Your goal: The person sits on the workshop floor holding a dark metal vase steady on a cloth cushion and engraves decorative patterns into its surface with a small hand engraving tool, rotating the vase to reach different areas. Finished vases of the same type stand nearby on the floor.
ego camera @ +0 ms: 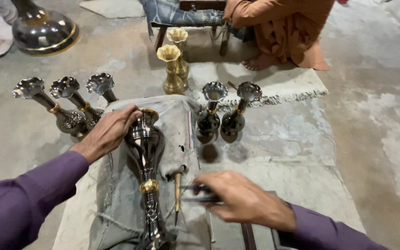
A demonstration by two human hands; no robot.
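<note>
A dark polished metal vase (pixel 145 153) with gold bands lies on its side on a grey cloth (pixel 177 120). My left hand (pixel 107 132) rests on the vase's body near its base rim and holds it down. My right hand (pixel 241 196) grips a thin dark metal tool (pixel 195 193) just right of the vase's neck. A small pointed tool with a brass handle (pixel 178 194) lies on the cloth between the vase and my right hand.
Three dark fluted vases (pixel 65 106) stand at the left, two more (pixel 221 113) right of the cloth, and two brass vases (pixel 174 65) behind. A large dark vase base (pixel 42 30) sits at top left. A person in orange (pixel 283 28) sits by a stool at the back.
</note>
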